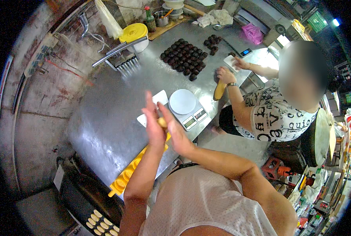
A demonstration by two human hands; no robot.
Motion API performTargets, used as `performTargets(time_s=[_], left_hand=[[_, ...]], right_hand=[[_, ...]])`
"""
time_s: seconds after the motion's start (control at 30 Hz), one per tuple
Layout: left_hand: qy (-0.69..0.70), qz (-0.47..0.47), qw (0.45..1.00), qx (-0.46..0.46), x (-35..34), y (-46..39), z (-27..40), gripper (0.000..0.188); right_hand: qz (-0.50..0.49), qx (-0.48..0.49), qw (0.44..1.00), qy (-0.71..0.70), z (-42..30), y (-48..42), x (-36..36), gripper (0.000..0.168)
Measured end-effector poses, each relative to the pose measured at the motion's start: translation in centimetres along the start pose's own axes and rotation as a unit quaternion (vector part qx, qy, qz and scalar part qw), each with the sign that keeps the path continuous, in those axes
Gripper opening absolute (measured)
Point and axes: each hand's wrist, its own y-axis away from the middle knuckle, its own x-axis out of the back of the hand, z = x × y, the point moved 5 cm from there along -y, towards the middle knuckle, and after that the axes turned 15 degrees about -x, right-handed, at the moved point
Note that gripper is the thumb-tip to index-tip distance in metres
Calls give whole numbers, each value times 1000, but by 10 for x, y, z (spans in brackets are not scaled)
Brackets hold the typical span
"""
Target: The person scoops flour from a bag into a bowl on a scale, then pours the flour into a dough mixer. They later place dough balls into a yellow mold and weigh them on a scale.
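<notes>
Between my left hand (155,128) and my right hand (177,134) sits a small yellowish ball of dough (162,122), pressed between the two palms. Both hands point away from me with the fingers extended, over the steel table. Behind them lies a white plastic scraper (160,98), largely covered by my fingers. Just right of my hands stands a kitchen scale (182,101) with a round grey platform and a lit display. A yellow mould (128,174) with a row of round patterned cavities lies along the near table edge, partly under my left forearm.
Dark filling balls (182,56) sit in rows farther back. On the right, a co-worker (277,118) holds a white scraper (231,63) beside a long dough roll (219,90). A metal rack (119,54) and yellow-lidded bucket (134,34) stand back left. A black tray (84,200) carries pale oval pieces.
</notes>
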Motion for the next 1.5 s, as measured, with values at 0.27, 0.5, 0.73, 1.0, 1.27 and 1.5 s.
performTargets(time_s=[0.27,0.5,0.73,1.0,1.27,1.5], left_hand=[[-24,-49,998,-17,-24,5,0,74],[-428,-359,820,-126,-8,13,1,69],[-443,-287,833,-164,8,32,-21,46],[-430,-203,868,-141,21,29,-28,33],[-373,-154,915,-22,39,49,-62,47],[-330,-95,936,77,58,43,-61,52]], right_hand=[[-2,-262,817,-514,53,-44,43,58],[-9,-359,781,-511,81,-38,51,44],[18,-399,799,-451,107,-27,34,27],[3,-395,827,-400,97,-36,29,37],[-33,-314,935,-162,121,-25,55,41],[136,-141,937,290,80,-88,143,40]])
